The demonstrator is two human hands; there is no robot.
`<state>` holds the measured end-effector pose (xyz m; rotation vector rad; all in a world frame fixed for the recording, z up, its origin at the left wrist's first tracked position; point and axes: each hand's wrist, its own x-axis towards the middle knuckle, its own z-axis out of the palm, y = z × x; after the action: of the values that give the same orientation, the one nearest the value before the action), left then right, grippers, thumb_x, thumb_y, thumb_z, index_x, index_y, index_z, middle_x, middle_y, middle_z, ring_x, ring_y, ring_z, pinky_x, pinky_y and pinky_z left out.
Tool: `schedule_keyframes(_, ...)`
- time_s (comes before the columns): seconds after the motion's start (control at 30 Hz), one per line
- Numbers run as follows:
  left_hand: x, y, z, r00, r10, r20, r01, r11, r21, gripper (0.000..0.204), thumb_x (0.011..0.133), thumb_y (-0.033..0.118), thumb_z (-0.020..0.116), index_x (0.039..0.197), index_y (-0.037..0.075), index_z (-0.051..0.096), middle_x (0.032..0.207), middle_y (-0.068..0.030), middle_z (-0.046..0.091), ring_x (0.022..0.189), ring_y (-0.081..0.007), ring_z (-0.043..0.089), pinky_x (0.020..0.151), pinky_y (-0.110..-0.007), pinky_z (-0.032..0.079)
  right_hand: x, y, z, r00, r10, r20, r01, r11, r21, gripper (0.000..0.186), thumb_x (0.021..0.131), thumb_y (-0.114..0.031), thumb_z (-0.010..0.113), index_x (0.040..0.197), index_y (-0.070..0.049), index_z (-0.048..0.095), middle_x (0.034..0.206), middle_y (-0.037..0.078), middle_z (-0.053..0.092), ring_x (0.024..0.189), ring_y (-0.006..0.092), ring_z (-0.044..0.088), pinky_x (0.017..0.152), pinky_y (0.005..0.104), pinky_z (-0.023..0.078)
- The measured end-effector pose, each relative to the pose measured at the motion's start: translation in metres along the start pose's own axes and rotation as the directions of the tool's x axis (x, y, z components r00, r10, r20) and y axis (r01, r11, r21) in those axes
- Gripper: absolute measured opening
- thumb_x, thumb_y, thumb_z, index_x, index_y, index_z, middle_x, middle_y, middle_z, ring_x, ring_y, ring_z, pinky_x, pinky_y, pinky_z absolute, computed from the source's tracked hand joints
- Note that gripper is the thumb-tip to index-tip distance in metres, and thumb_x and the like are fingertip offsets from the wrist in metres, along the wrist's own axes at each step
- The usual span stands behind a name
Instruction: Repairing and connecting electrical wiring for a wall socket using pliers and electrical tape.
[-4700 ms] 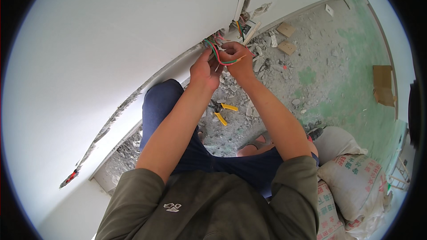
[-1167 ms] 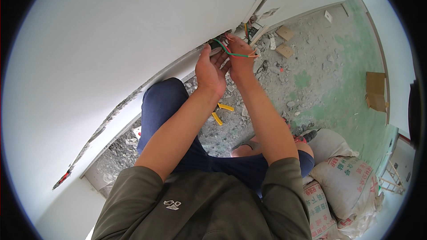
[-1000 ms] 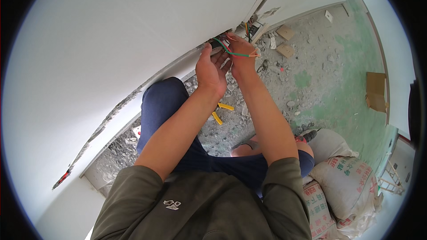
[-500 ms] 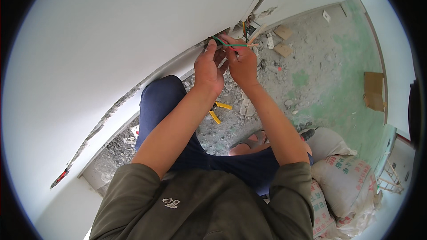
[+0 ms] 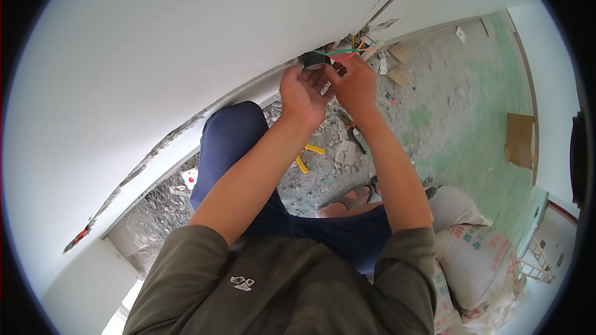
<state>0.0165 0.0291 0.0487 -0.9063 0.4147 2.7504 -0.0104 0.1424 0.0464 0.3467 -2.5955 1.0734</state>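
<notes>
A black roll of tape (image 5: 316,60) sits at the foot of the white wall, in the fingers of my left hand (image 5: 303,94), whose palm is turned partly up. Close against it, my right hand (image 5: 357,84) is closed, thumb and fingers drawn together near the roll's right side; what they pinch is hidden. Green and red wires (image 5: 344,54) come out of the broken wall base and run over the right hand's fingers, with bare-looking ends farther right. My fingertips partly cover the opening behind them.
A yellow-handled tool (image 5: 314,149) and a dark tool (image 5: 356,139) lie among rubble below my forearms. Cardboard pieces (image 5: 400,53) rest beyond my right hand, a larger cardboard box (image 5: 520,141) farther right. Filled sacks (image 5: 475,251) stand at lower right. A rough groove (image 5: 149,156) crosses the wall.
The black roll now shows clearly between my hands. My right hand has shifted right and lower against the wires, and my left palm has turned upward. The whole view has shifted slightly.
</notes>
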Motion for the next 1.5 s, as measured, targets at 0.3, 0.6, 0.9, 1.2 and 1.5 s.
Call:
schedule_keyframes(0.3, 0.018, -0.003, -0.002, 0.991, -0.061, -0.118, 0.070, 0.995, 0.073, 0.017, 0.096, 0.022, 0.045, 0.103, 0.012, 0.057, 0.101, -0.0013, 0.057, 0.095, -0.0151, 0.052, 0.086, -0.037, 0.040, 0.005, -0.005, -0.009, 0.989, 0.112, 0.101, -0.110, 0.994, -0.030, 0.026, 0.081, -0.015, 0.066, 0.107, -0.014, 0.066, 0.072, 0.010, 0.067, 0.062, 0.0218, 0.066, 0.059, 0.0325, 0.050)
schedule_keyframes(0.6, 0.036, -0.001, -0.010, 0.982, -0.164, -0.097, 0.163, 0.986, -0.016, 0.014, 0.095, 0.025, 0.055, 0.098, 0.011, 0.056, 0.099, -0.0039, 0.055, 0.089, -0.0157, 0.052, 0.082, -0.036, 0.043, 0.007, 0.010, -0.018, 0.961, 0.123, 0.248, -0.110, 0.992, -0.065, 0.020, 0.085, -0.017, 0.064, 0.103, -0.008, 0.065, 0.073, 0.014, 0.065, 0.064, 0.0316, 0.064, 0.059, 0.0371, 0.050)
schedule_keyframes(0.9, 0.025, -0.002, 0.001, 0.959, 0.156, -0.238, -0.026, 0.881, 0.472, 0.013, 0.092, 0.020, 0.059, 0.100, 0.011, 0.056, 0.091, -0.0017, 0.058, 0.084, -0.0155, 0.053, 0.078, -0.038, 0.043, -0.038, 0.019, -0.002, 0.994, -0.022, 0.103, 0.053, 0.948, -0.314, 0.020, 0.083, -0.024, 0.068, 0.096, -0.008, 0.067, 0.075, 0.014, 0.067, 0.064, 0.0294, 0.065, 0.057, 0.0377, 0.050)
schedule_keyframes(1.2, -0.004, -0.010, -0.002, 0.917, 0.306, -0.255, -0.177, 0.887, 0.426, 0.016, 0.091, 0.022, 0.055, 0.093, 0.006, 0.058, 0.068, -0.0028, 0.056, 0.052, -0.0140, 0.052, 0.043, -0.029, 0.041, -0.041, 0.023, 0.027, 0.541, 0.549, 0.637, -0.830, 0.229, 0.508, 0.015, 0.087, -0.020, 0.064, 0.082, -0.006, 0.064, 0.061, 0.002, 0.059, 0.051, 0.0111, 0.053, 0.046, 0.0260, 0.041)
schedule_keyframes(1.5, -0.012, -0.011, -0.012, 0.941, 0.288, -0.179, -0.118, 0.773, 0.623, 0.022, 0.090, 0.023, 0.059, 0.100, 0.004, 0.058, 0.063, -0.0026, 0.052, 0.043, -0.0131, 0.046, 0.036, -0.031, 0.039, -0.026, 0.028, 0.034, 0.230, 0.291, 0.929, -0.965, -0.053, 0.256, 0.019, 0.088, -0.026, 0.060, 0.076, -0.011, 0.059, 0.054, -0.001, 0.047, 0.046, 0.0105, 0.041, 0.042, 0.0247, 0.030)
